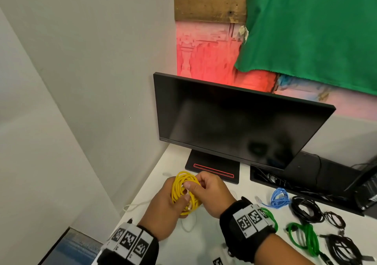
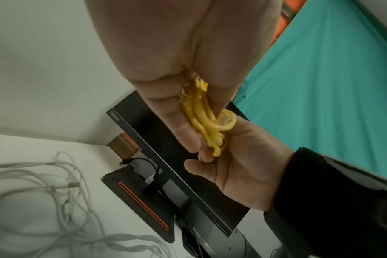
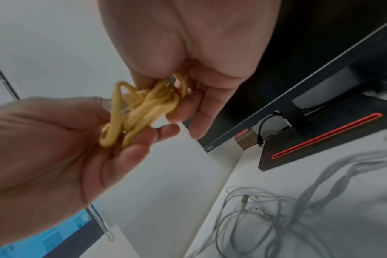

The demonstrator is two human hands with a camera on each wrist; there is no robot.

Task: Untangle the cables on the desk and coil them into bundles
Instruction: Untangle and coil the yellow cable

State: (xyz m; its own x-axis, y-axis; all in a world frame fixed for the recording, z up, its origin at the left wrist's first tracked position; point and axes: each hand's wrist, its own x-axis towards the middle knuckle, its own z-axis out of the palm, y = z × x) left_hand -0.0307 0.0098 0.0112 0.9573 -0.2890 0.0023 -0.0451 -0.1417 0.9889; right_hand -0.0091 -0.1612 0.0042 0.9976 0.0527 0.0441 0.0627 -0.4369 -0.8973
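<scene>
Above the table's (image 1: 240, 191) left part, in front of the monitor base (image 1: 212, 169), both hands hold the coiled yellow cable (image 1: 184, 191) in the air. The coil stands roughly upright, its long axis running away from the person. The left hand (image 1: 163, 209) curls around its near side; the right hand's (image 1: 212, 195) fingers (image 3: 188, 106) pinch its strands. Loose white cables (image 3: 276, 209) lie underneath.
</scene>
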